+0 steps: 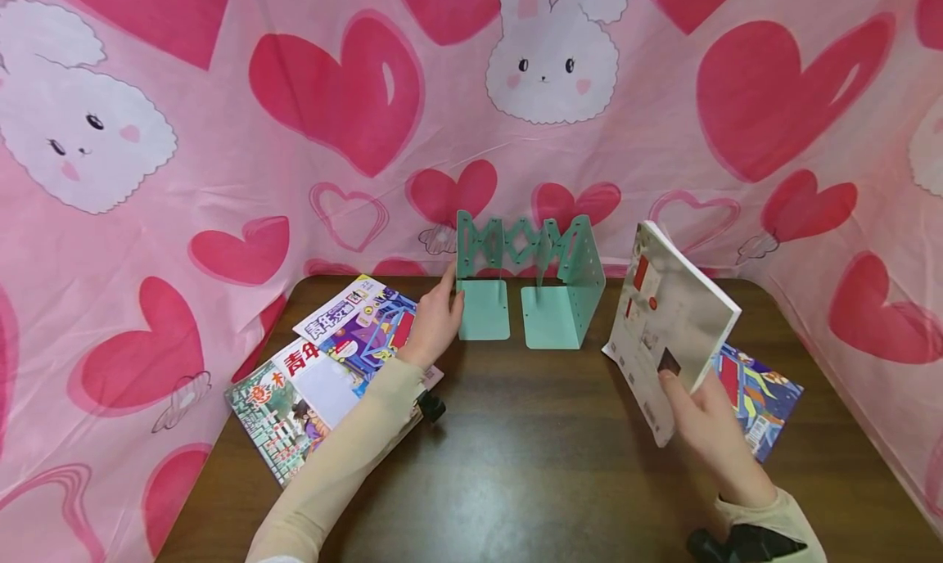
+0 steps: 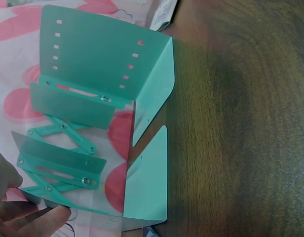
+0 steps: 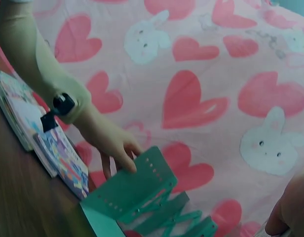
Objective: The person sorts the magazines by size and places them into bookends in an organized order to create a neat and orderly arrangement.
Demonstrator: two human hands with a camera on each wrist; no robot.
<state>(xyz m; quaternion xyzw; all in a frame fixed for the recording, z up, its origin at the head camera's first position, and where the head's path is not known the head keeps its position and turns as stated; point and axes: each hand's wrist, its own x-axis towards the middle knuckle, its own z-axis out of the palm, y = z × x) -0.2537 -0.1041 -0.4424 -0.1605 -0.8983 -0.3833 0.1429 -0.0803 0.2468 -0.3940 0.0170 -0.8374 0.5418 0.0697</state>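
Note:
A green metal expandable bookend point(image 1: 552, 309) with a folding lattice back stands at the rear middle of the table. My left hand point(image 1: 436, 322) holds the edge of its left end plate, the thumb point(image 2: 6, 170) on one side and the fingers on the other. To the right, my right hand point(image 1: 710, 432) grips a pale-covered magazine point(image 1: 663, 326) by its lower corner, thumb on the cover, and keeps it raised and tilted. Most of the fingers behind this magazine are hidden. In the right wrist view only part of the right hand point(image 3: 292, 207) shows at the edge.
Several overlapping magazines point(image 1: 280, 424) lie at the table's left, partly behind the left forearm. Another colourful magazine point(image 1: 766, 399) lies flat at the right, partly covered by the raised one. A pink heart-and-rabbit cloth point(image 1: 471, 137) hangs round the dark wooden table point(image 1: 545, 473).

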